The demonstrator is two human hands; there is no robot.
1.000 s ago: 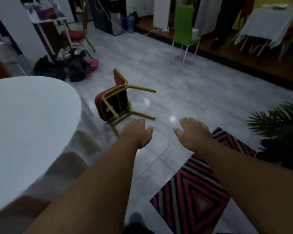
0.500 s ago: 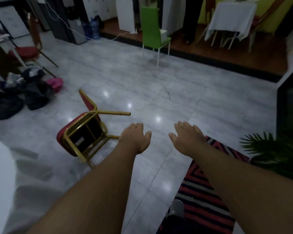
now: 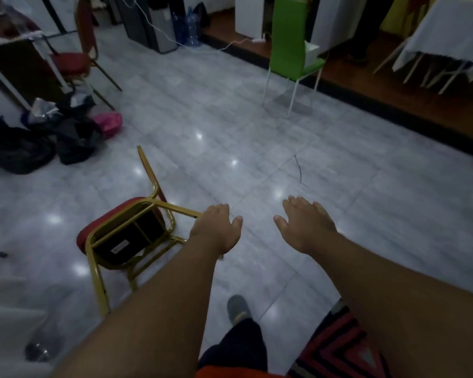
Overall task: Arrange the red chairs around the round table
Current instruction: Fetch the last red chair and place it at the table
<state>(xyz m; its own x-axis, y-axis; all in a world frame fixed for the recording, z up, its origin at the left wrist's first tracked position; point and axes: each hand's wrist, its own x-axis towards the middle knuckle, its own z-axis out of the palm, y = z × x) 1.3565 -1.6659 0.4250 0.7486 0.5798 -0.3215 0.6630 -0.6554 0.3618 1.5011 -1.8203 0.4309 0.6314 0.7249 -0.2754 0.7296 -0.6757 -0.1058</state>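
A red chair (image 3: 120,236) with a golden frame lies tipped over on the grey tiled floor (image 3: 257,137), its underside facing the camera. The left hand (image 3: 216,230) hovers over one golden leg — fingers spread, grasping nothing. The right hand (image 3: 306,225) is also spread and empty, well apart from the chair.
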